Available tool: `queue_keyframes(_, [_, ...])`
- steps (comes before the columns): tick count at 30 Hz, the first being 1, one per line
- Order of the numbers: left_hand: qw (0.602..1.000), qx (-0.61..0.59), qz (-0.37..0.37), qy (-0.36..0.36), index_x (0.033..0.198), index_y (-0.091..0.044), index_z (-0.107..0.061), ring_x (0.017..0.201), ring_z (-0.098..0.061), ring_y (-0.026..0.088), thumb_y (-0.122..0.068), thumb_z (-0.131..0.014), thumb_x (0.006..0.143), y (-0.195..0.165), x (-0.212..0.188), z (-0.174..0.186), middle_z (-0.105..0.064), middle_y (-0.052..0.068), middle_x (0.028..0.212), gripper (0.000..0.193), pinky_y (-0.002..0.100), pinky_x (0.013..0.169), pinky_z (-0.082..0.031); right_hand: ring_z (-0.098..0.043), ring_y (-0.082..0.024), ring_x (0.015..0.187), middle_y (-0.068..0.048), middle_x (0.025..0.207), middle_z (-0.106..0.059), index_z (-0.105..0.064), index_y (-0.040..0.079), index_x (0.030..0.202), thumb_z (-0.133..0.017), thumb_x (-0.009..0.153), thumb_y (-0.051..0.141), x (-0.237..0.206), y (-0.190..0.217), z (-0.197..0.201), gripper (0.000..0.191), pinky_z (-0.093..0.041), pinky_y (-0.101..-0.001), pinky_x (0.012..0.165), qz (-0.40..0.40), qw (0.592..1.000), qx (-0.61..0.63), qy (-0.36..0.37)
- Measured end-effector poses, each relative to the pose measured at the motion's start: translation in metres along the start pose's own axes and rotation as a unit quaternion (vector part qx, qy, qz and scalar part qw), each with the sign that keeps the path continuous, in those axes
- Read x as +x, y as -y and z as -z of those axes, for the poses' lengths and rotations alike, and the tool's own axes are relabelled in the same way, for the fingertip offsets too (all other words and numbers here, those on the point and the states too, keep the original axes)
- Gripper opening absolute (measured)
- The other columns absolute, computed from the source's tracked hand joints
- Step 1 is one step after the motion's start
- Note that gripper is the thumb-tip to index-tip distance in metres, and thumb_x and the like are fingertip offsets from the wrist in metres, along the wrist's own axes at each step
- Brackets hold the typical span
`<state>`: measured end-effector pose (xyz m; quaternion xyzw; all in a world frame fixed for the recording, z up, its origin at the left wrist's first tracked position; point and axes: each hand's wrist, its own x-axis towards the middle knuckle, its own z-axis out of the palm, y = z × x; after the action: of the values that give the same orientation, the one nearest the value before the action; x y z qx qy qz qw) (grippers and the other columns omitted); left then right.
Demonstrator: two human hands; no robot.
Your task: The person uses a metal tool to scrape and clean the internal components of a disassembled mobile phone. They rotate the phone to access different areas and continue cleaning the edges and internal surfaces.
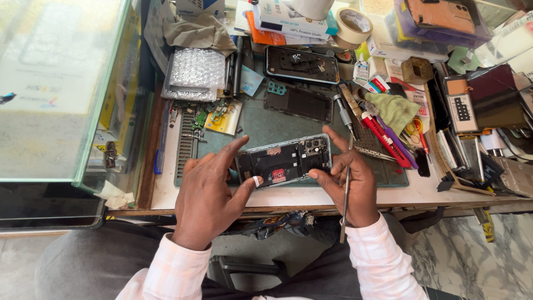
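The left hand (208, 194) covers the opened phone's (284, 161) near-left corner. Tweezers (346, 189) run partly behind the right hand (350, 186). Far beyond, the tape roll (353, 26) is cut off by the top edge.

Left hand (208, 191) and right hand (350, 186) gripping opened phone (283, 161), tweezers (346, 194) in right

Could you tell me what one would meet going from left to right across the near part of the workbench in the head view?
Glass case → left hand → opened phone → right hand, with metal tweezers → red-handled tools → stack of phone parts.
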<state>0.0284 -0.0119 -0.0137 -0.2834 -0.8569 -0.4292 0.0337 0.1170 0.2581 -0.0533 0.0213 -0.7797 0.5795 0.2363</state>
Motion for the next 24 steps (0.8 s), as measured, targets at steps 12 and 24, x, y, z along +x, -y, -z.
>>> queue_keyframes(12, [0.992, -0.128, -0.014, -0.007, 0.161, -0.004, -0.030, 0.065, -0.063, 0.019, -0.008, -0.066, 0.080, 0.012, -0.001, 0.001, -0.075, 0.011, 0.096, 0.089, 0.036, 0.078, -0.045, -0.063, -0.001, 0.096, -0.024, 0.166, -0.040, -0.044, 0.010, 0.091, -0.073, 0.084, -0.015, 0.003, 0.001, 0.001, 0.039, -0.059, -0.0221, 0.082, -0.004, 0.998, 0.068, -0.011])
queue_keyframes(24, [0.988, -0.149, 0.039, 0.022, 0.151, -0.008, -0.048, 0.056, -0.061, 0.015, -0.016, -0.076, 0.083, 0.006, 0.004, 0.005, -0.075, 0.007, 0.080, 0.074, 0.032, 0.061, -0.047, -0.061, -0.003, 0.103, -0.027, 0.168, -0.040, -0.046, 0.011, 0.100, -0.075, 0.086, -0.017, 0.003, 0.001, 0.000, 0.043, -0.062, -0.0282, 0.089, 0.010, 0.992, 0.126, -0.010])
